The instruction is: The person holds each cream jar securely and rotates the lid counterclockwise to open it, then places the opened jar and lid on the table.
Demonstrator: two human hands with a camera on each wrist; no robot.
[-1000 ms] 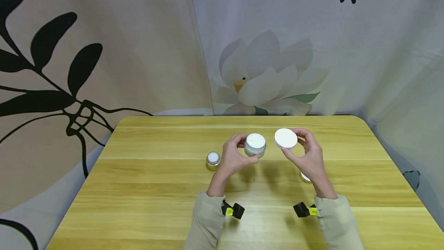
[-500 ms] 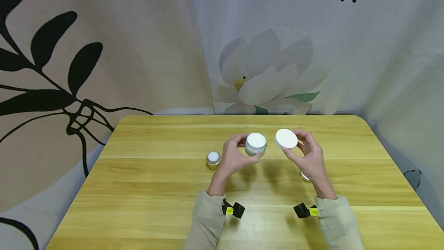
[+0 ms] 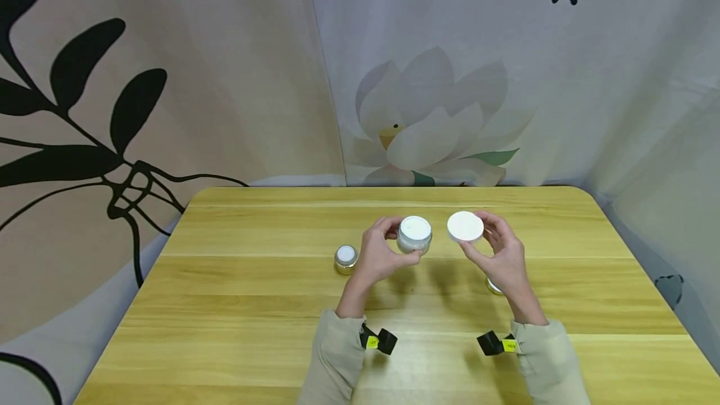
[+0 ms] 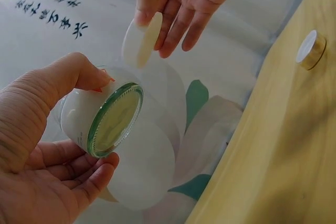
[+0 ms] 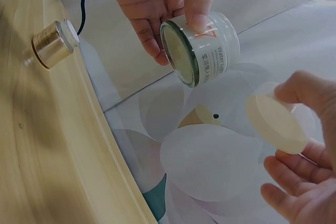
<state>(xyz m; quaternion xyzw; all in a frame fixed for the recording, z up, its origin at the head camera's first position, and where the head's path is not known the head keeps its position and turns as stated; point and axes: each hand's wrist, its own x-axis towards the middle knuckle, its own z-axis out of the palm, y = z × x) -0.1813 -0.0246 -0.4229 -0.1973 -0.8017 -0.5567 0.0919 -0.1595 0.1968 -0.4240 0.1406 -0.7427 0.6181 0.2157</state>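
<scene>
In the head view my left hand [image 3: 382, 255] grips a glass jar [image 3: 414, 241] with a white top face, thumb and fingers around its side, held above the table. Printed lettering and a thick greenish glass base show on the jar [image 5: 197, 51] in the right wrist view. My right hand [image 3: 502, 256] pinches a round white lid [image 3: 465, 227] at its edge, to the right of the jar and apart from it. The left wrist view shows the lid [image 4: 142, 43] nearly edge-on.
A small gold jar [image 3: 345, 259] with a white inner top stands on the wooden table [image 3: 242, 317], left of my left hand. Near my right wrist lies a gold cap [image 4: 310, 51], mostly hidden in the head view. A printed curtain [image 3: 253, 80] hangs behind the table's far edge.
The lid in my right hand has shifted slightly down and to the right. My left hand and the glass jar have hardly moved.
</scene>
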